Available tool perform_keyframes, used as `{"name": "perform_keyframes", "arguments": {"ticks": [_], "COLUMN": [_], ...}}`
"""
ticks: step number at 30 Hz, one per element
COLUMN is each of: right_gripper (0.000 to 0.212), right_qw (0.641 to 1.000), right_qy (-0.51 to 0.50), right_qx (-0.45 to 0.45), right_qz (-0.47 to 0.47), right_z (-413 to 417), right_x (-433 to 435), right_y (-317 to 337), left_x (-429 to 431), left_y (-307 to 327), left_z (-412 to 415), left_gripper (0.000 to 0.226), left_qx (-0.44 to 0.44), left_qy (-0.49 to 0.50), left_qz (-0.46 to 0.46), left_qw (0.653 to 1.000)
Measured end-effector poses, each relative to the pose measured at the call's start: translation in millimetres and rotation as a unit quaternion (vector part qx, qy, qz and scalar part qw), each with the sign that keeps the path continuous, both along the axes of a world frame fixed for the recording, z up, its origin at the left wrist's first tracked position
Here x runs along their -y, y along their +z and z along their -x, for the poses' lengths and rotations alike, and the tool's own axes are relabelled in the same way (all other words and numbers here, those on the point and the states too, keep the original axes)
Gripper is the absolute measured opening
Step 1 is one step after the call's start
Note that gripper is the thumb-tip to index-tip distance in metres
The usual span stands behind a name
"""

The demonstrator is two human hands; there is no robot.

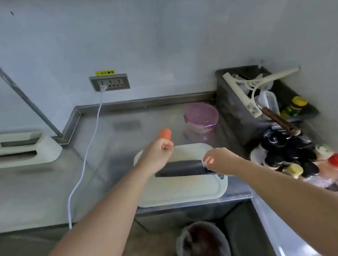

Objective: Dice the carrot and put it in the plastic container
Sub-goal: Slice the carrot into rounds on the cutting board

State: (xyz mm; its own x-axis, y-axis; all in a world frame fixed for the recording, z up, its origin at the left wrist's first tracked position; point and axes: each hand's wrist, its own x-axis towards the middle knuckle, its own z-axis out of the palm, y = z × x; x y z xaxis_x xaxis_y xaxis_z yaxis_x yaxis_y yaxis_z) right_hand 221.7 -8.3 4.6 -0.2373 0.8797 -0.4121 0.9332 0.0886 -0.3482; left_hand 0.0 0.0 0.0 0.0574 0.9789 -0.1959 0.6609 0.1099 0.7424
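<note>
My left hand (157,154) grips an orange carrot (164,133), whose blunt end sticks up past the fist, over the far left corner of the white cutting board (183,191). A dark-bladed knife (180,168) lies flat across the board. At the blade's right end, my right hand (218,160) has its fingers curled round the knife's handle, which the hand hides. The round plastic container (201,116) with a purple lid stands on the steel counter beyond the board.
A white cable (83,161) runs from the wall socket (110,82) across the counter's left part. A white appliance (24,149) sits far left. A dark bin (241,108) of utensils and several bottles (289,156) crowd the right. A lined waste bin (203,243) stands below the counter edge.
</note>
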Motion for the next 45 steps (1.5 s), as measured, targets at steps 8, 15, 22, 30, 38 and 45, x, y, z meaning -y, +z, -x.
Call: {"name": "perform_keyframes", "arguments": {"ticks": [8, 15, 22, 30, 38, 45], "right_gripper": [0.047, 0.033, 0.026, 0.033, 0.015, 0.009], "right_qw": [0.994, 0.995, 0.995, 0.999, 0.993, 0.988], "right_qy": [0.009, 0.029, 0.045, 0.013, -0.116, -0.156], "right_qx": [0.111, 0.095, 0.090, 0.043, -0.022, -0.011], "right_qz": [-0.013, 0.005, -0.007, 0.014, -0.025, 0.021], "right_z": [12, 9, 5, -11, -5, 22], "right_x": [-16, -33, -35, -18, 14, 14], "right_y": [-59, -70, -68, -48, -45, -59], "left_x": [-36, -83, -119, -114, -37, -2], "left_y": [-51, -61, -76, -57, -46, -74], "left_z": [19, 7, -12, 1, 35, -4], "left_gripper": [0.028, 0.063, 0.066, 0.080, 0.025, 0.049], "left_qx": [-0.137, -0.260, -0.267, -0.072, 0.286, 0.205], "left_qy": [0.018, -0.009, -0.007, 0.127, 0.220, 0.176], "left_qz": [-0.025, 0.014, 0.026, -0.008, 0.097, 0.124], "left_qw": [0.990, 0.965, 0.963, 0.989, 0.928, 0.955]}}
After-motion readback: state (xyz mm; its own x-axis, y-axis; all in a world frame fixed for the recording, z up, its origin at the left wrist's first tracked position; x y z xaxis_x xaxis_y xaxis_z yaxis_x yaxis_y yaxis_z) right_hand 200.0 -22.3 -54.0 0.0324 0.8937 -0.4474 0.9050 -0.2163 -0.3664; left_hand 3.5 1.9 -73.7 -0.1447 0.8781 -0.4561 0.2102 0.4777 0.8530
